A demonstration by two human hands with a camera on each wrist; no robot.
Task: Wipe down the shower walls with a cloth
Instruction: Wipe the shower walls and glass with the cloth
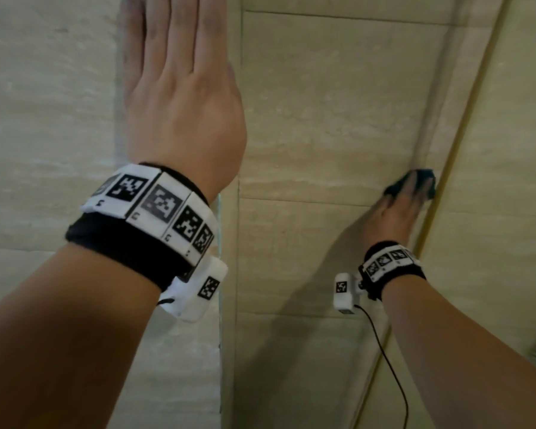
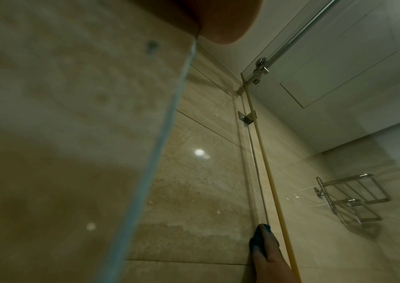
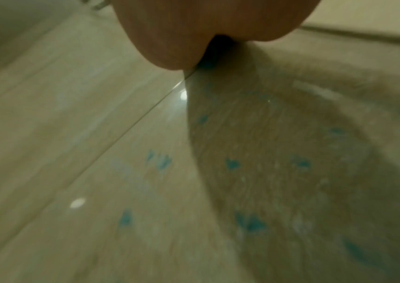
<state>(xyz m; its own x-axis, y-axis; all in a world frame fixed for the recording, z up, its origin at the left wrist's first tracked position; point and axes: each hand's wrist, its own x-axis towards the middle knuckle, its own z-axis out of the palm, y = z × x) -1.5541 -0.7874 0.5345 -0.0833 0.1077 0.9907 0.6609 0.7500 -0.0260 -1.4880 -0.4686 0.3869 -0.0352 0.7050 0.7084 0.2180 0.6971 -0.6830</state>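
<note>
1. The wire rack (image 2: 354, 201) is hanging on the tiled side wall beyond the yellow seal strip (image 2: 270, 183); nothing is showing inside it.
2. The right hand (image 1: 396, 209) is pressing the teal cloth (image 1: 415, 181) flat against the shower wall (image 1: 307, 119), just beside the yellow seal strip. The fingers are lying extended over the cloth, with the cloth showing past the fingertips and at both sides of them. In the left wrist view, the cloth (image 2: 258, 239) is sitting under the right hand (image 2: 270, 256), between the wall and the fingers.
3. The left hand (image 1: 180, 97) is resting flat, fingers straight and close together, against the glass panel edge (image 2: 170, 118), well apart from the cloth and holding nothing.
4. Both wrists are carrying black bands with white tiles of square black-and-white markers (image 1: 164, 205); a small character is printed under each marker, too blurred to read.
5. The right wrist view is blurred; blue flecks (image 3: 250, 224) are showing on the tile near the yellow seal strip side.
</note>
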